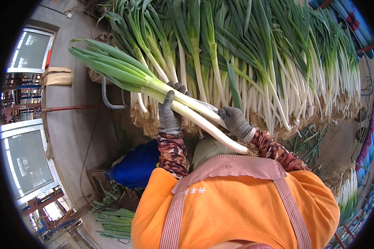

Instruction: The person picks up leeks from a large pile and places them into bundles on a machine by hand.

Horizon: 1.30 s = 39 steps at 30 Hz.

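My left hand [170, 112], in a grey glove, is closed around the pale stalks of a few leeks [196, 109], just below where they turn green. Their leaves fan out to the upper left, and a rooted end lies near my apron. My right hand [236, 122], also gloved, grips one of the stalks nearer the root end; its fingers are partly hidden. Beyond both hands lies a large pile of leeks [268, 77], leaves pointing away from me and brown roots towards me.
A metal tube frame [107, 96] stands at the pile's left end. Blue cloth [134, 165] lies left of my body. More leeks [117, 222] lie at the lower left, others [346, 193] at the right. Loose green leaves [310, 143] litter the floor. Windows [28, 158] line the left wall.
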Each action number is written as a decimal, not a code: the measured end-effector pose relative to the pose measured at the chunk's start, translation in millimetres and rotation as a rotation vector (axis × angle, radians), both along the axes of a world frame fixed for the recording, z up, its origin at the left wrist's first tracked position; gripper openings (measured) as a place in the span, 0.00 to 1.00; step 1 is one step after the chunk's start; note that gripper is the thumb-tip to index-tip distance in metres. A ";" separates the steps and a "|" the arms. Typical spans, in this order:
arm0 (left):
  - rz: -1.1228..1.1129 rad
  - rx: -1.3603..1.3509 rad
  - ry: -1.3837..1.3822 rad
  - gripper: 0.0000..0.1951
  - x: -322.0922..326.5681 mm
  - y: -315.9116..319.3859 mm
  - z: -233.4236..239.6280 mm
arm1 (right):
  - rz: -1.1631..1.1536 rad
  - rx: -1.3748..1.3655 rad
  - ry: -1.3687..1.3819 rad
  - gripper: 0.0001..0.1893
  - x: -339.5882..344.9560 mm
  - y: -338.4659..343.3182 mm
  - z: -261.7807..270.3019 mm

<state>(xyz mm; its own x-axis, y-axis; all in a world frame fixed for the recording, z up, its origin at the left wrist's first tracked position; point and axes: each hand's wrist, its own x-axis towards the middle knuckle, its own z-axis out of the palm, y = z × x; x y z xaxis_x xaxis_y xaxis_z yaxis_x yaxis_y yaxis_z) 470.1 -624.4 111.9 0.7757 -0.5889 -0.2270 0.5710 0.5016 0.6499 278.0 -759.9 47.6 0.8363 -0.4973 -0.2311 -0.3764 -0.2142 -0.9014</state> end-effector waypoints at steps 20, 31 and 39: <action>-0.008 -0.087 -0.131 0.22 29.8 25.2 1.4 | -0.230 -0.444 1.083 0.21 -321.1 -99.8 -15.2; -0.257 -0.433 -0.135 0.22 3.8 -11.5 -2.5 | 0.397 0.851 -0.184 0.25 -25.7 -19.9 66.6; -0.336 -0.716 -0.172 0.20 9.3 -12.8 0.4 | 0.294 1.085 -0.008 0.24 -12.4 -16.9 82.1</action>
<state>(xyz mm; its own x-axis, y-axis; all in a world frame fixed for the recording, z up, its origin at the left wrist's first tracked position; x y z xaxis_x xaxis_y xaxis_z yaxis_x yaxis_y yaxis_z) 479.4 -637.1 112.3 0.5210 -0.7538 0.4004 0.6864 0.6488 0.3284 265.6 -776.8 129.6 0.8912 0.1807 -0.4160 -0.4341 0.6057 -0.6669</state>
